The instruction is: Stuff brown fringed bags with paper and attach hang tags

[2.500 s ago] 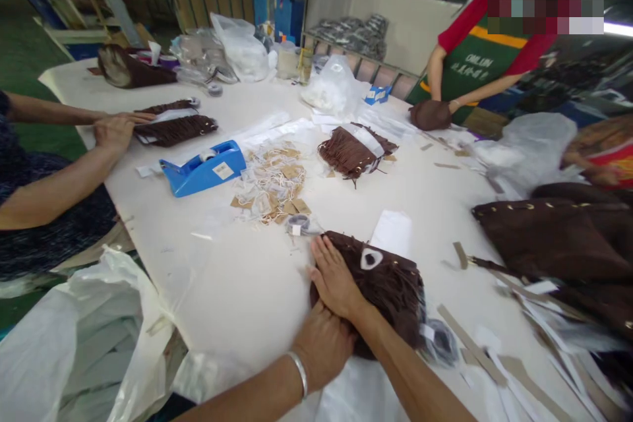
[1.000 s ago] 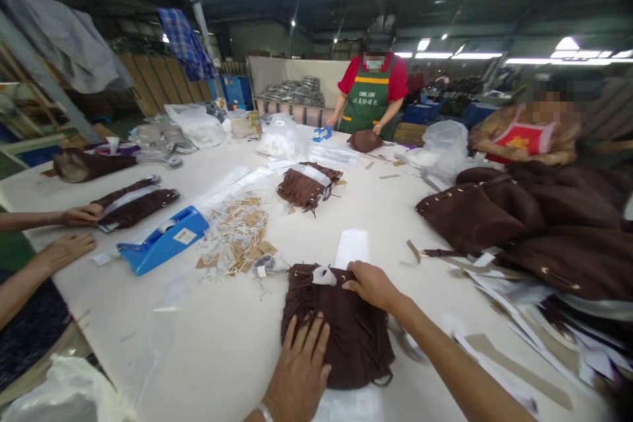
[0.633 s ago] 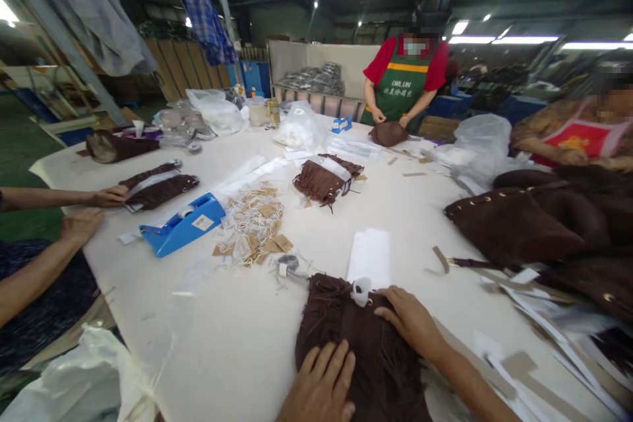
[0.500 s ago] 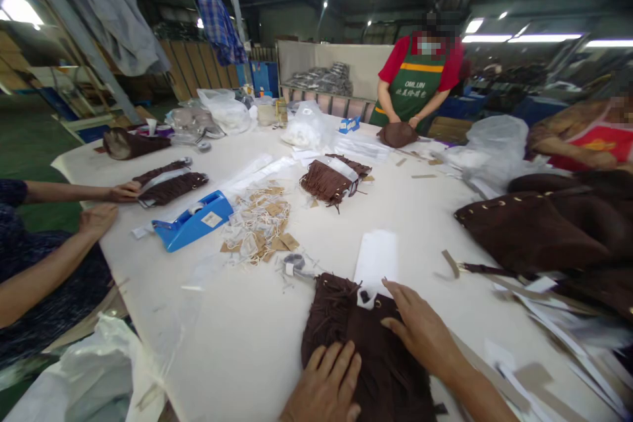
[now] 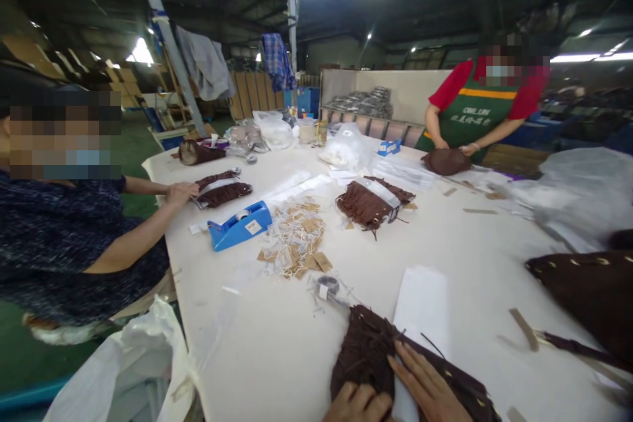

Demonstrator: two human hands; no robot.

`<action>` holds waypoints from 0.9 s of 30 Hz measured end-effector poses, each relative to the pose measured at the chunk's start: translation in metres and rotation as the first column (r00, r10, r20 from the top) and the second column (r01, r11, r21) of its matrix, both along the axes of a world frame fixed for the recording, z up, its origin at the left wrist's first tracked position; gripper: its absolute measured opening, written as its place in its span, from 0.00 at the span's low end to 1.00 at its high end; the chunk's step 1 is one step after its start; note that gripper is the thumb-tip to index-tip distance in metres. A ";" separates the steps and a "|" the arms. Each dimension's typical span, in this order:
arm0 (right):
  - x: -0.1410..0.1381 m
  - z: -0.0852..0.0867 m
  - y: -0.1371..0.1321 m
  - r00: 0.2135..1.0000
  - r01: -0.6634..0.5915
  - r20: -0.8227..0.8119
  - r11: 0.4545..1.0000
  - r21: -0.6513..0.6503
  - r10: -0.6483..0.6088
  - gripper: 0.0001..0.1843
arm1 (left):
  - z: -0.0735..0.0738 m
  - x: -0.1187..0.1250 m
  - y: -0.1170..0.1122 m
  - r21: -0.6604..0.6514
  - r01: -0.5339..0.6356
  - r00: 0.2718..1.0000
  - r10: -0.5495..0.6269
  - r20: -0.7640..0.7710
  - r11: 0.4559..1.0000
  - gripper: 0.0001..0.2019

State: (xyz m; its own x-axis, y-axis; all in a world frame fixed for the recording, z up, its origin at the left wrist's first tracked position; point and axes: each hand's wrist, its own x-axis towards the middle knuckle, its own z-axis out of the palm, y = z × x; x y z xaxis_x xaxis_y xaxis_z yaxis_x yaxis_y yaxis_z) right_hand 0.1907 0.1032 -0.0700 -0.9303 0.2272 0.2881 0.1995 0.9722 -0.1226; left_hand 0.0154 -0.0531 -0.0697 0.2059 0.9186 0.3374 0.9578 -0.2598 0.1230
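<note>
A brown fringed bag (image 5: pixel 366 349) lies at the near table edge. My left hand (image 5: pixel 359 403) shows only partly at the bottom of the picture, its fingers curled onto the bag's near part. My right hand (image 5: pixel 428 388) rests flat on the bag with its fingers stretched out toward the left, beside a white slip under it. A white paper sheet (image 5: pixel 422 303) lies just beyond the bag, and a small tape roll (image 5: pixel 329 285) sits to its upper left.
On the white table (image 5: pixel 277 343) are a blue tape dispenser (image 5: pixel 240 225), a heap of paper tags (image 5: pixel 294 247) and another fringed bag (image 5: pixel 370 203). A seated person's hand (image 5: pixel 180 192) touches a bag at left. A person in a green apron (image 5: pixel 469 120) stands opposite. Dark bags (image 5: pixel 588 290) lie right.
The view has swung left and up, so my hands sit at the bottom edge. My left hand's fingers have curled from flat. My right hand stays flat on the bag.
</note>
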 end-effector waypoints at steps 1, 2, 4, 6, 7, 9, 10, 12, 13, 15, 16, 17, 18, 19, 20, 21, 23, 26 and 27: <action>0.001 0.006 -0.001 1.000 0.004 0.013 0.999 -0.035 -0.004 0.43 | 0.016 -0.003 -0.002 -0.081 0.010 0.999 -0.006 0.049 0.997 0.07; 0.002 0.013 -0.004 0.999 0.016 0.032 0.997 -0.081 -0.014 0.43 | 0.034 -0.005 -0.004 -0.156 0.039 0.994 -0.022 0.111 0.987 0.09; 0.002 0.028 -0.011 0.997 0.042 0.071 0.982 -0.186 -0.029 0.40 | 0.071 -0.010 -0.009 -0.222 0.002 0.961 0.059 0.269 0.975 0.11; 0.000 0.038 -0.017 0.997 0.055 0.075 0.961 -0.270 -0.036 0.38 | 0.094 -0.012 -0.013 -0.184 -0.151 0.919 0.207 0.335 0.971 0.16; -0.001 0.041 -0.019 0.997 0.061 0.062 0.952 -0.299 -0.045 0.37 | 0.097 -0.010 -0.015 -0.171 -0.185 0.920 0.231 0.315 0.968 0.19; -0.003 0.046 -0.020 0.997 0.075 0.032 0.937 -0.343 -0.068 0.33 | 0.089 -0.003 -0.021 -0.162 -0.144 0.954 0.180 0.239 0.976 0.27; -0.003 0.050 -0.020 0.997 0.075 0.024 0.929 -0.362 -0.071 0.32 | 0.081 0.002 -0.024 -0.172 -0.099 0.972 0.132 0.195 0.980 0.31; -0.005 0.061 -0.020 0.996 0.091 0.017 0.916 -0.391 -0.092 0.29 | 0.066 0.011 -0.030 -0.203 -0.041 0.988 0.069 0.137 0.978 0.33; -0.005 0.067 -0.021 0.991 0.127 0.013 0.912 -0.390 -0.133 0.28 | 0.060 0.014 -0.032 -0.214 -0.034 0.991 0.061 0.121 0.976 0.33; -0.006 0.075 -0.025 0.955 0.278 -0.006 0.900 -0.336 -0.297 0.26 | 0.056 0.015 -0.035 -0.225 -0.046 0.991 0.073 0.114 0.973 0.32; -0.005 0.075 -0.030 0.918 0.371 -0.029 0.884 -0.285 -0.395 0.25 | 0.058 0.014 -0.036 -0.223 -0.056 0.989 0.084 0.120 0.973 0.32; -0.004 0.070 -0.035 0.879 0.449 -0.056 0.863 -0.230 -0.473 0.26 | 0.060 0.014 -0.036 -0.220 -0.058 0.988 0.088 0.128 0.974 0.33; -0.002 0.060 -0.041 0.852 0.499 -0.078 0.848 -0.175 -0.518 0.29 | 0.063 0.013 -0.037 -0.217 -0.056 0.987 0.087 0.138 0.975 0.34; 0.001 0.048 -0.047 0.842 0.517 -0.097 0.846 -0.129 -0.530 0.30 | 0.065 0.013 -0.038 -0.216 -0.050 0.985 0.084 0.150 0.975 0.34; 0.004 0.033 -0.052 0.849 0.510 -0.104 0.855 -0.096 -0.519 0.30 | 0.067 0.012 -0.039 -0.216 -0.040 0.983 0.076 0.164 0.976 0.34; 0.007 0.018 -0.056 0.861 0.493 -0.100 0.867 -0.070 -0.498 0.30 | 0.069 0.012 -0.039 -0.216 -0.031 0.981 0.071 0.181 0.976 0.33; 0.013 -0.003 -0.057 0.872 0.479 -0.089 0.877 -0.048 -0.481 0.30 | 0.073 0.012 -0.040 -0.226 -0.024 0.973 0.074 0.218 0.974 0.33; 0.022 0.008 -0.035 0.903 0.425 -0.014 0.899 -0.102 -0.429 0.27 | 0.079 0.007 -0.039 -0.272 -0.012 0.955 0.092 0.282 0.962 0.31; 0.024 0.026 -0.021 0.917 0.396 0.021 0.906 -0.151 -0.397 0.26 | 0.081 0.004 -0.038 -0.286 -0.003 0.949 0.093 0.302 0.958 0.30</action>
State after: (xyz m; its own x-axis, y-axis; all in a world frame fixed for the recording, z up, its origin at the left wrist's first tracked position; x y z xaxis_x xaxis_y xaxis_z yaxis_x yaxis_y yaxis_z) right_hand 0.2146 0.0817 -0.0441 -0.7517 0.6176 0.2313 0.5627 0.7835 -0.2635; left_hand 0.0193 -0.0915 0.0115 0.0863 0.9906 0.1064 0.8705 -0.1269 0.4755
